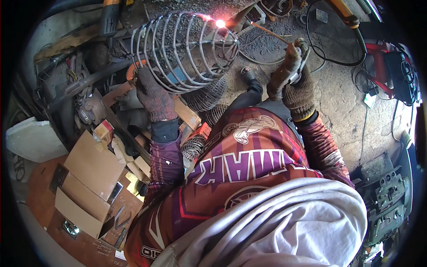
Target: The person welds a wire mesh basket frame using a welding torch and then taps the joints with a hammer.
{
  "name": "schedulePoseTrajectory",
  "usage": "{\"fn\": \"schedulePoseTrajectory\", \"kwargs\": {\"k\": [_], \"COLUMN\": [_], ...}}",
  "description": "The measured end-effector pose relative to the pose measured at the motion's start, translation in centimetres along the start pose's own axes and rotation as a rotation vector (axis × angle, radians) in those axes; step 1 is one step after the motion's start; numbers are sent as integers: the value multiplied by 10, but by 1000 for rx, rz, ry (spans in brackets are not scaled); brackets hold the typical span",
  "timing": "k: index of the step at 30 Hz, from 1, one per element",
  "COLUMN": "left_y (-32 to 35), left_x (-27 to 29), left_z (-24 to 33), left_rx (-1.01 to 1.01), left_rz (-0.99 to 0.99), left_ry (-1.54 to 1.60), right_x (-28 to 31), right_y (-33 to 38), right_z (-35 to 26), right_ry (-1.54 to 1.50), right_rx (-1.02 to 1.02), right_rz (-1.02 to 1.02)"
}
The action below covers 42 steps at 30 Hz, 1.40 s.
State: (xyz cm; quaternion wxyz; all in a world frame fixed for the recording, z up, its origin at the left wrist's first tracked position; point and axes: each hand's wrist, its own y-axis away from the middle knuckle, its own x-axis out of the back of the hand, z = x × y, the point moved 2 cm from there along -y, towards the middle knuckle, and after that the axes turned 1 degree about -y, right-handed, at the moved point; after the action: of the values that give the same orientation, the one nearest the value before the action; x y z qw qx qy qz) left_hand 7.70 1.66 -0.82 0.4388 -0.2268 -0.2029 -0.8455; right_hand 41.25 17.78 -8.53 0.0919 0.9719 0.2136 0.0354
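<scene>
A cage of bent metal rods (177, 48) lies on its side at the upper middle, with ring after ring crossed by long ribs. My left hand (153, 94), in a dark knitted glove, closes on the cage's lower left rim, beside an orange part (136, 70). A bright glowing spot (220, 23) burns on the cage's upper right side. My right hand (299, 95), gloved in brown knit, grips a worn, wrapped welding electrode holder (284, 66). From the holder a thin electrode (270, 33) points up and left, its tip apart from the glowing spot.
Coiled springy wire (205, 95) lies below the cage. Cardboard boxes (91, 164) and scrap crowd the left. A yellow-handled tool with a black cable (344, 13) stands at the upper right. Machinery (387, 196) is at the lower right, and my foot (247, 73) rests on the concrete.
</scene>
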Motion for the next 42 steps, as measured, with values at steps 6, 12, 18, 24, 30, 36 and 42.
{"fn": "schedulePoseTrajectory", "kwargs": {"k": [6, 12, 18, 24, 30, 36, 42], "left_y": [5, 3, -1, 6, 9, 11, 7], "left_x": [-7, -11, 4, 1, -9, -21, -13], "left_z": [6, 3, -36, -20, -11, 8, -7], "left_rx": [-121, 41, -359, -397, 8, 301, 248], "left_rz": [44, 87, 53, 67, -51, 234, -129], "left_ry": [-224, 230, -766, -752, 234, 750, 1235], "right_x": [-5, -8, -12, -15, -14, -17, -17], "right_y": [-3, -3, -7, -9, -7, -11, -13], "right_z": [-7, -5, -7, -19, -10, -31, -31], "right_ry": [79, 119, 195, 248, 180, 501, 350], "right_rx": [133, 142, 138, 163, 155, 365, 343], "right_rz": [-16, -65, -145, -157, -163, -156, -180]}}
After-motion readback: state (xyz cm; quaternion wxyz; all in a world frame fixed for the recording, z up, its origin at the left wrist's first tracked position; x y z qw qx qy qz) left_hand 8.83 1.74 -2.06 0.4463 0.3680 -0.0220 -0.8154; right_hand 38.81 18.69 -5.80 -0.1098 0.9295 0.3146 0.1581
